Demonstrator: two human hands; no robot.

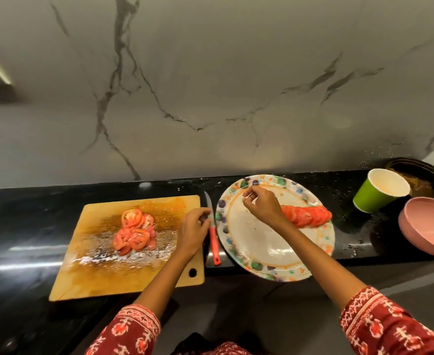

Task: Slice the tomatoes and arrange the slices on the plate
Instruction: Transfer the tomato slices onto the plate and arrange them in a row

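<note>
Sleeves aside, both my hands, left hand (pixel 193 230) and right hand (pixel 260 206), hang loosely curled, holding nothing; plate (pixel 239 242) overhangs the counter edge, knife (pixel 214 239) beside it, so one bump tips it.

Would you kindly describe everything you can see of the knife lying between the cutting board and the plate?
The knife is small, with a slim, pointed, metal-looking blade and a red-orange handle that looks like plastic. It lies flat on the black counter in the gap between the cutting board and the plate, tip toward the wall. The left hand hovers at it; contact is unclear.
</note>
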